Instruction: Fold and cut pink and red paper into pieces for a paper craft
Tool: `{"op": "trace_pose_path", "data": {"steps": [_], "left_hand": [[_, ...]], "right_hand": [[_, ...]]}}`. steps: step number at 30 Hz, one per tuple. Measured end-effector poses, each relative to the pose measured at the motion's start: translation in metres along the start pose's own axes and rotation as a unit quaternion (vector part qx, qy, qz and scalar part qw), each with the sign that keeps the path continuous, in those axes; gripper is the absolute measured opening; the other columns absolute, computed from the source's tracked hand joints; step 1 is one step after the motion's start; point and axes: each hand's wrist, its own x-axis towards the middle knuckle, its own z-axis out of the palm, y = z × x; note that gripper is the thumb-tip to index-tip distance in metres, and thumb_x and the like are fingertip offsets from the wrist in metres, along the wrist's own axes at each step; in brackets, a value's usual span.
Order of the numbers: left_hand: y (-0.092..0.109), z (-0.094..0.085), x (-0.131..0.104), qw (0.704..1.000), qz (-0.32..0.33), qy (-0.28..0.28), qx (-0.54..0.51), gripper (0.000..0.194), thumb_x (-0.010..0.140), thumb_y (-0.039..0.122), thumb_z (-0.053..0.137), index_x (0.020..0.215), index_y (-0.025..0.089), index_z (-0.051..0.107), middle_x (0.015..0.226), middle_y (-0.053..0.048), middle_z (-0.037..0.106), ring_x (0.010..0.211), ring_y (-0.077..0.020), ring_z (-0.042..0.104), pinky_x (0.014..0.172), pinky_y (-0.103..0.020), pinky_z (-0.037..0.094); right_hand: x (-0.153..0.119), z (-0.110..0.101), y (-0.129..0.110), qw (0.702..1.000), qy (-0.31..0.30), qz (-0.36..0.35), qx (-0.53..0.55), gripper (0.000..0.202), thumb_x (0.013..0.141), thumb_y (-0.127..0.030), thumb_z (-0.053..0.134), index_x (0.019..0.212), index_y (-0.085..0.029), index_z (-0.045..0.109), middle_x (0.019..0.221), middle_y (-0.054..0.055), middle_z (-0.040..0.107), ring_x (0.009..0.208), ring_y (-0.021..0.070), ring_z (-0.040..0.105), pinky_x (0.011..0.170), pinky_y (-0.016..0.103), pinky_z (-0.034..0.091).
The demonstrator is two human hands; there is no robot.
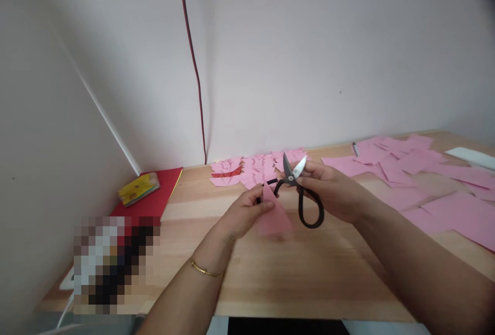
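Note:
In my left hand [247, 214] is a folded, pointed piece of pink paper [276, 220], pinched between thumb and fingers, its wider end hanging down. My right hand [328, 185] grips a pair of scissors [291, 177] near the pivot. Their blades are spread and point upward, away from me, while one black handle loop hangs below. The other loop reaches toward my left fingers and is partly hidden by them and the paper. Beyond my hands, along the wall, lie cut pink paper pieces [258, 166] with jagged edges, and a red strip [226, 173] among them.
Many uncut pink sheets [460, 216] overlap on the right of the wooden table [309, 283]. At left, a yellow packet [139, 189] lies on red card [169, 184]; a blurred-out patch is in front. A dark red cable [191, 46] runs down the wall.

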Motion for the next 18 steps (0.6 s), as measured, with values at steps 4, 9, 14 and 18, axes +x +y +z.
{"op": "trace_pose_path", "data": {"steps": [4, 9, 14, 18], "left_hand": [[-0.004, 0.004, 0.003, 0.99, -0.009, 0.025, -0.136, 0.028, 0.068, 0.028, 0.076, 0.092, 0.017, 0.067, 0.086, -0.005, 0.065, 0.078, -0.0168, 0.06, 0.079, -0.03, 0.044], [-0.009, 0.009, 0.01, 0.972, 0.033, 0.062, -0.226, 0.024, 0.073, 0.025, 0.072, 0.093, 0.014, 0.065, 0.091, -0.008, 0.066, 0.083, -0.0169, 0.061, 0.084, -0.032, 0.044], [-0.01, 0.015, 0.012, 0.971, 0.029, 0.059, -0.229, 0.035, 0.071, 0.024, 0.072, 0.103, 0.012, 0.064, 0.1, -0.012, 0.067, 0.093, -0.0227, 0.062, 0.089, -0.036, 0.043], [-0.006, 0.015, 0.011, 0.967, 0.039, 0.074, -0.242, 0.031, 0.073, 0.023, 0.07, 0.102, 0.012, 0.065, 0.097, -0.011, 0.068, 0.09, -0.0206, 0.063, 0.088, -0.034, 0.043]], "right_hand": [[0.004, 0.016, 0.008, 0.989, 0.003, -0.002, 0.148, 0.029, 0.083, -0.045, 0.058, 0.101, -0.023, 0.061, 0.103, 0.006, 0.065, 0.097, 0.0193, 0.061, 0.089, 0.033, 0.048], [0.004, 0.037, 0.02, 0.976, -0.024, 0.009, 0.216, 0.051, 0.087, -0.065, 0.034, 0.107, -0.024, 0.058, 0.105, 0.007, 0.064, 0.102, 0.0214, 0.059, 0.091, 0.035, 0.047], [0.003, 0.045, 0.024, 0.991, -0.008, -0.042, 0.131, 0.053, 0.087, -0.065, 0.035, 0.116, -0.025, 0.055, 0.111, 0.007, 0.063, 0.107, 0.0228, 0.058, 0.099, 0.039, 0.042], [0.002, 0.039, 0.021, 0.991, -0.046, -0.121, 0.015, 0.045, 0.079, -0.047, 0.062, 0.117, -0.024, 0.055, 0.113, 0.008, 0.061, 0.107, 0.0238, 0.056, 0.099, 0.038, 0.041]]}}
